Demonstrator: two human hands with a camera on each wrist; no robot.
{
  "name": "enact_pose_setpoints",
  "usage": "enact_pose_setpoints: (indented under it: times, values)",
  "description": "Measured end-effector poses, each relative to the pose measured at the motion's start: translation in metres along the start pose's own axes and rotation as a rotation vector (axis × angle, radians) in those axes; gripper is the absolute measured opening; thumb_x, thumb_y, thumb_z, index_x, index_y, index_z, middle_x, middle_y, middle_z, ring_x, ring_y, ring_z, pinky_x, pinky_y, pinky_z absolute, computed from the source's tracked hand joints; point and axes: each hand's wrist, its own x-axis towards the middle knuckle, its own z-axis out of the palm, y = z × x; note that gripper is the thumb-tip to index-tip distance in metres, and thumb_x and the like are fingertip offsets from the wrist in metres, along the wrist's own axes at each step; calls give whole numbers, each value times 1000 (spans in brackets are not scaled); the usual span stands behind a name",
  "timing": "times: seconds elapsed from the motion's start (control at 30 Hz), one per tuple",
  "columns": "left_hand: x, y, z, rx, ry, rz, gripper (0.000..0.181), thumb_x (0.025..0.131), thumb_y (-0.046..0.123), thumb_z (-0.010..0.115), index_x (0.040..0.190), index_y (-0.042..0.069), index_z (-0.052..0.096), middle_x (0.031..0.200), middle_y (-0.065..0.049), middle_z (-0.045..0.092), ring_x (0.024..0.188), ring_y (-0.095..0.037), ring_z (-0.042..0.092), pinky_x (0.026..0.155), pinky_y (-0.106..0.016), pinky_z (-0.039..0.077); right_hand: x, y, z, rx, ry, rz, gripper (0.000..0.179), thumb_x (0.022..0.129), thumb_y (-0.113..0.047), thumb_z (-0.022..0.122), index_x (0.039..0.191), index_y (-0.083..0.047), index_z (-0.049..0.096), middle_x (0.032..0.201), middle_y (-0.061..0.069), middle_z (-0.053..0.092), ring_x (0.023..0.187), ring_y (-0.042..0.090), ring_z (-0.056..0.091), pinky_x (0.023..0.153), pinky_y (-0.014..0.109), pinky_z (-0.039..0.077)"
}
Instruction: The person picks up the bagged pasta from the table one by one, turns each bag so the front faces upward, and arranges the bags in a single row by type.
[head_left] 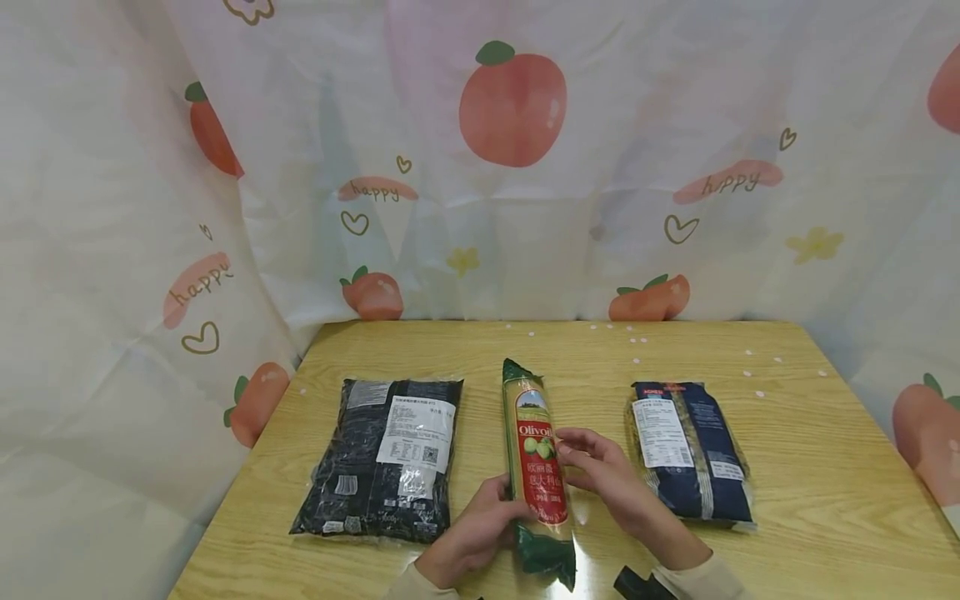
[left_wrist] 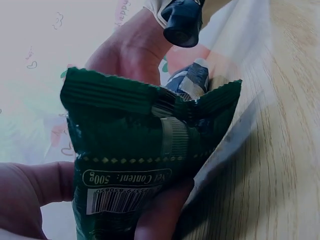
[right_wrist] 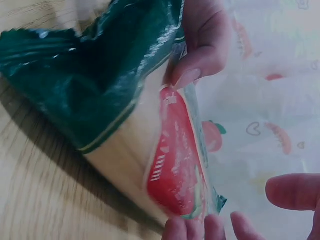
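A long pasta packet [head_left: 543, 479] with green ends and a red "Olivoilà"-style label lies lengthwise over the middle of the wooden table. My left hand [head_left: 486, 521] grips its lower left side, thumb over the front. In the left wrist view the packet's green end [left_wrist: 125, 130] shows a barcode and "500g", with a thumb and a finger on either side. My right hand [head_left: 609, 477] is at the packet's right edge, fingers loosely bent. The right wrist view has its fingertips [right_wrist: 215, 227] right by the red label and the thumb held apart.
To the left lies a large black bag [head_left: 382, 467] with a white label. On the right is a dark blue pasta bag [head_left: 690, 454]. Small white dots dot the table [head_left: 787, 450] toward its back and right. A fruit-printed curtain [head_left: 525, 225] hangs behind and at both sides.
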Motion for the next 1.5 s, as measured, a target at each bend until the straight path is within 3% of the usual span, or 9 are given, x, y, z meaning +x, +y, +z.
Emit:
enact_pose_setpoints:
  times: [0.17,0.33,0.63,0.8,0.97,1.23,1.37,1.5]
  values:
    - [-1,2,0,-28,-25,1,59,81,-5,55,140,-6,51,120,-16,73,102,-22,72,91,-38,62,2,4,0,-8,14,23,51,106,-17,52,150,7,39,144,24,50,125,27,58,105,49,55]
    - [-2,4,0,-41,-42,12,58,82,-4,55,140,-7,52,124,-18,72,104,-22,73,92,-35,62,4,9,-1,43,-48,49,56,107,-18,51,152,7,32,147,28,43,123,25,59,103,48,58]
    - [-1,5,-1,-62,-24,16,59,80,-2,55,138,-6,52,117,-11,73,103,-19,71,90,-31,60,4,14,-6,91,-167,113,66,109,-27,47,158,7,18,153,35,40,120,25,65,95,47,61]
    - [0,5,-2,-64,-17,25,60,79,-1,55,138,-6,53,117,-10,73,102,-19,71,89,-30,61,5,18,-8,146,-263,129,71,109,-29,45,160,7,10,151,31,43,113,23,68,94,46,61]
    - [0,6,-2,-68,-19,20,64,80,-1,54,143,-6,48,126,-15,70,109,-22,70,96,-33,60,7,24,-9,218,-333,137,71,111,-25,41,161,7,3,151,26,47,117,28,68,97,50,60]
    - [-1,6,-3,-81,-31,12,65,82,-1,53,147,-5,46,128,-14,69,111,-22,69,97,-34,60,12,30,-12,307,-429,150,71,111,-21,41,161,7,1,135,9,64,118,28,68,100,53,58]
    - [-1,5,-3,-81,-46,14,63,83,0,54,145,-4,48,124,-11,71,108,-20,70,95,-32,60,13,30,-13,316,-436,154,74,110,-20,44,161,7,-2,144,18,57,121,28,67,101,54,57]
    - [-1,6,-3,-76,-59,14,62,83,2,55,145,-3,49,121,-9,72,106,-19,70,94,-32,60,13,29,-13,307,-432,144,77,109,-18,47,161,6,-4,159,30,38,124,29,66,102,55,57]
